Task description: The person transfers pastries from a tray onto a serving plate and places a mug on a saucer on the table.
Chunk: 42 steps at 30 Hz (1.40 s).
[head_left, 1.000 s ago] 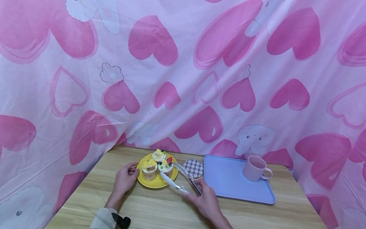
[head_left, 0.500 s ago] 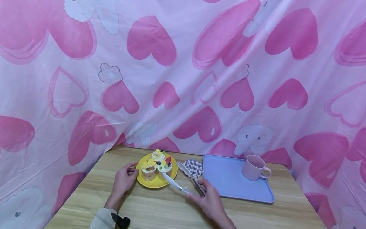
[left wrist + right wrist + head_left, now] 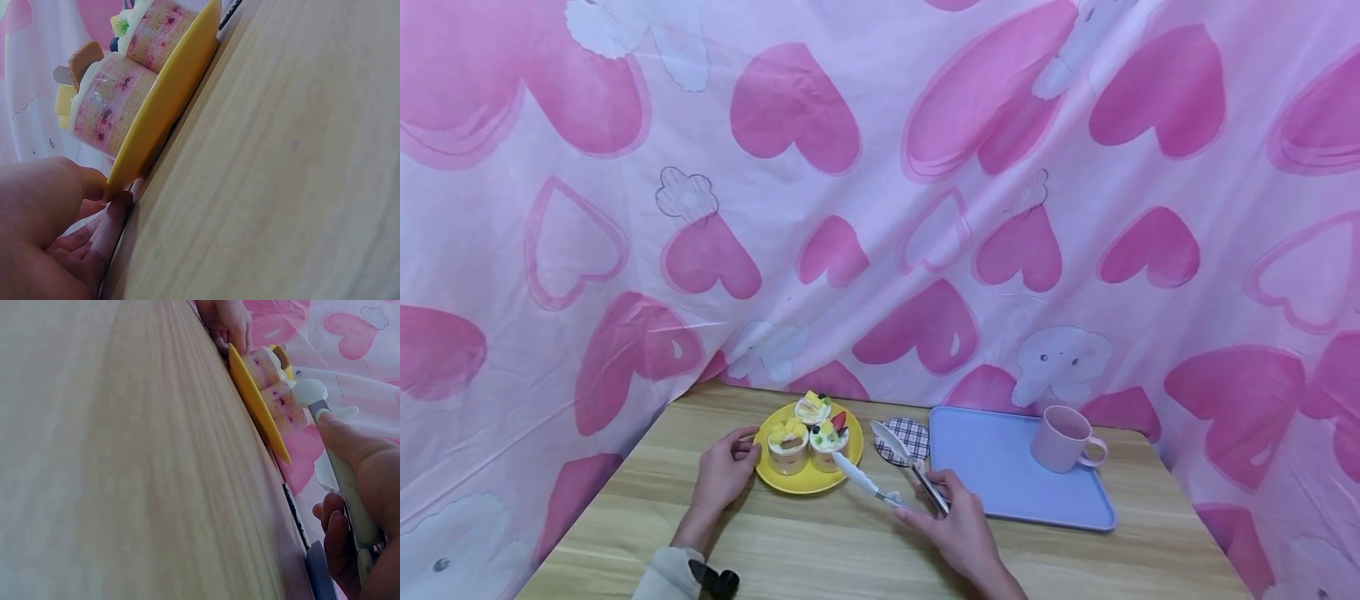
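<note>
My left hand [image 3: 724, 471] pinches the left rim of a yellow plate [image 3: 808, 483], thumb on top and fingers beneath, as the left wrist view shows. On the plate stand three clear cups of layered cake: a front-left cake cup [image 3: 787, 460] topped with yellow fruit, a front-right cake cup [image 3: 826, 460] with a strawberry, and a back cake cup [image 3: 812, 410]. My right hand [image 3: 962, 529] grips a pair of white-tipped tongs [image 3: 340, 469], spread apart. One tip overlaps the right cup's lower edge in the head view; the other is over the coaster.
Right of the plate lies a round checked coaster [image 3: 917, 435]. A blue tray [image 3: 985, 467] sits farther right, bearing a pink mug [image 3: 1060, 442] near its back right. A pink heart-print cloth [image 3: 880, 208] hangs behind the wooden table [image 3: 820, 550].
The right hand and the tongs have drawn to the right, away from the front-right cake cup that stood between the tips in view. The left hand keeps its hold on the plate.
</note>
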Available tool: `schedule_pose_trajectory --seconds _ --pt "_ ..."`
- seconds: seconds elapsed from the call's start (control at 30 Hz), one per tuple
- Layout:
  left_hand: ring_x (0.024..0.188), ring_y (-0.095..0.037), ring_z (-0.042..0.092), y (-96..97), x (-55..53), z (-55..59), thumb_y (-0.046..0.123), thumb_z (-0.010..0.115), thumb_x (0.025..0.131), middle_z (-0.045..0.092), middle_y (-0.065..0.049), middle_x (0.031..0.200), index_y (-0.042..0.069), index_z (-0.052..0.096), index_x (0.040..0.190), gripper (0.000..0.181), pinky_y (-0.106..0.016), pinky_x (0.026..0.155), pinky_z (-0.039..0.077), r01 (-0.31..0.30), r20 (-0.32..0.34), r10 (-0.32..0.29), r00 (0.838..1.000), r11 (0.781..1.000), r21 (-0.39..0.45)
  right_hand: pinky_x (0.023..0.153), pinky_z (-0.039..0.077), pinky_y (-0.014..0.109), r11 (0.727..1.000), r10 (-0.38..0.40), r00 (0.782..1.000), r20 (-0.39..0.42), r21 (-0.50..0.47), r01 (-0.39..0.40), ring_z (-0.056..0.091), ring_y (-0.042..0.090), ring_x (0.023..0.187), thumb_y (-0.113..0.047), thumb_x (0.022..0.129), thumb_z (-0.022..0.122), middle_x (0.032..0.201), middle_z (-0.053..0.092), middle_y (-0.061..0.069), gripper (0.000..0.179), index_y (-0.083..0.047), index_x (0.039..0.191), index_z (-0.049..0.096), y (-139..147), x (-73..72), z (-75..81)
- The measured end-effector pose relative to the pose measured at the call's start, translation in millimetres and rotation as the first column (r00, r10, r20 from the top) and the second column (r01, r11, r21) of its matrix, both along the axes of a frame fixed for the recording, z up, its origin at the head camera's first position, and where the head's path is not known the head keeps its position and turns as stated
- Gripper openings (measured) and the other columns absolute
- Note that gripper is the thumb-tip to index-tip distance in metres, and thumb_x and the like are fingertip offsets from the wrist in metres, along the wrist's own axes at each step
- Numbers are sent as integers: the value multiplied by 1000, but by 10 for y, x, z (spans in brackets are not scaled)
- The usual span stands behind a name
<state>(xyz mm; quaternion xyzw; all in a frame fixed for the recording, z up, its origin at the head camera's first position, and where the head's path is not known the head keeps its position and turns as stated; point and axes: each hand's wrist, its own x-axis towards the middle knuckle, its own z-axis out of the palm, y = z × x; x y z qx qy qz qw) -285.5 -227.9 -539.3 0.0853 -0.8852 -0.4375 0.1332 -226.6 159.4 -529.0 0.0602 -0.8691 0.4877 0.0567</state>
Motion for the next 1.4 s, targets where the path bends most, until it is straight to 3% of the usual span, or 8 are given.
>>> schedule_pose_trajectory --seconds 0.43,0.7,0.93,1.1,1.3,1.4 --pt "92 -20 71 -16 8 2 17 64 96 74 -12 104 9 64 132 37 -29 74 60 16 -7 -16 1000 1000 -6 63 55 22 995 -74 997 -18 -62 72 64 16 80 -53 61 91 102 75 0 73 -22 121 65 201 53 15" --pt "90 -18 70 -32 11 -4 16 64 95 74 -10 101 9 65 131 36 -26 72 58 12 -18 -13 1000 1000 -16 73 57 19 988 -152 988 1 0 152 67 13 96 -56 64 89 107 75 0 83 -20 133 62 390 76 7" --pt "91 -19 70 -17 2 -3 16 64 96 74 -10 102 9 64 132 37 -31 75 60 12 -10 -12 1000 1000 -13 82 57 24 976 -208 978 22 77 205 65 13 98 -64 62 86 109 74 -3 88 -22 135 60 519 87 2" --pt "91 -19 70 -14 -1 -4 17 64 96 74 -11 102 10 64 132 37 -30 75 60 3 -11 -3 1000 1000 -10 82 55 27 961 -243 970 25 139 238 63 16 98 -68 62 83 117 71 3 90 -22 135 59 622 98 -9" --pt "89 -18 70 -14 -1 7 18 64 96 74 -10 101 11 64 132 37 -29 73 59 0 -5 0 1000 1000 -12 102 51 50 954 -254 966 47 177 242 61 26 120 -75 64 77 135 64 12 97 -18 139 55 754 99 -12" --pt "89 -18 70 -17 1 8 17 64 96 74 -10 101 10 64 132 36 -29 73 59 3 -8 -3 1000 1000 -18 106 48 54 952 -255 966 49 187 242 58 29 127 -77 64 75 138 62 13 98 -17 139 56 827 108 -22"
